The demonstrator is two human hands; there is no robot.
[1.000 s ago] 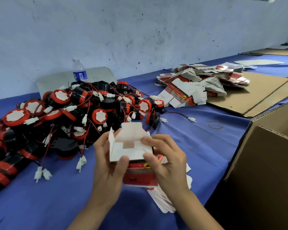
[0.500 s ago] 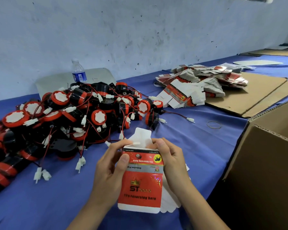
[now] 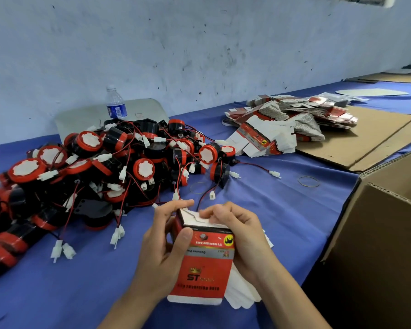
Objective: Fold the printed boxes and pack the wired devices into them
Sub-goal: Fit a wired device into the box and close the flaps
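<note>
Close to the camera, both hands hold one red printed box [image 3: 201,264] above the blue table [image 3: 57,293]. The left hand [image 3: 163,248] wraps round its left side, thumb on the front. The right hand [image 3: 241,236] grips the right side, and its fingers press the white top flaps down. Big letters "ST" show on the box; the small words are too blurry to read. White flat cards [image 3: 241,295] peek out under it, mostly hidden. A brown carton [image 3: 377,245] is cut off on the right. Farther back lies a pile of red and black wired devices [image 3: 100,167], cut off at the left. Beyond sit flat boxes [image 3: 282,129] and a water bottle [image 3: 115,103], its label unreadable.
</note>
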